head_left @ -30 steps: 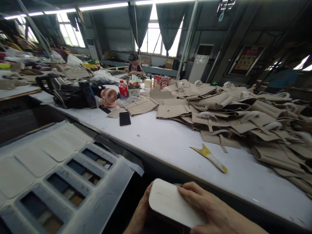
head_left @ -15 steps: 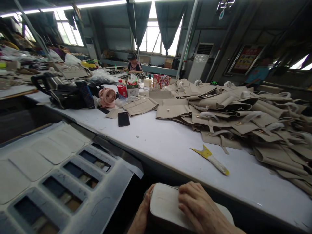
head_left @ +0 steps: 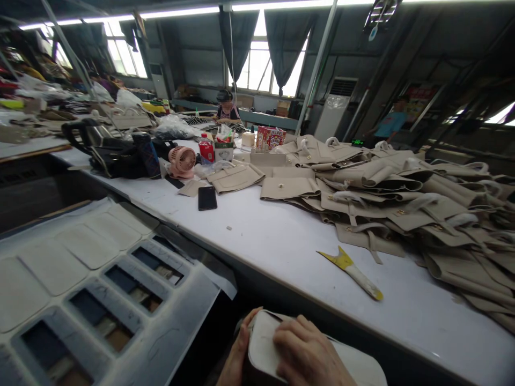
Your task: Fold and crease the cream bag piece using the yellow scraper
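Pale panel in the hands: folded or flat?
Folded, it looks: the pale panel curves round at the left hand, and a lower layer runs out past the right hand. Anything inside is hidden.

Two bare human hands show along the bottom edge of the head-camera view: the left hand [head_left: 238,354], seen mostly from its slim thumb side, and the broader right hand [head_left: 306,356], with long, tapering fingers [head_left: 295,335] set side by side, rounded knuckles and fine creases across the joints. The right forearm [head_left: 338,376] widens towards the lower edge of the picture and the left forearm [head_left: 226,376] narrows into shadow, both showing bare skin as far as they can be seen. The fingernails are too small and blurred to make out.
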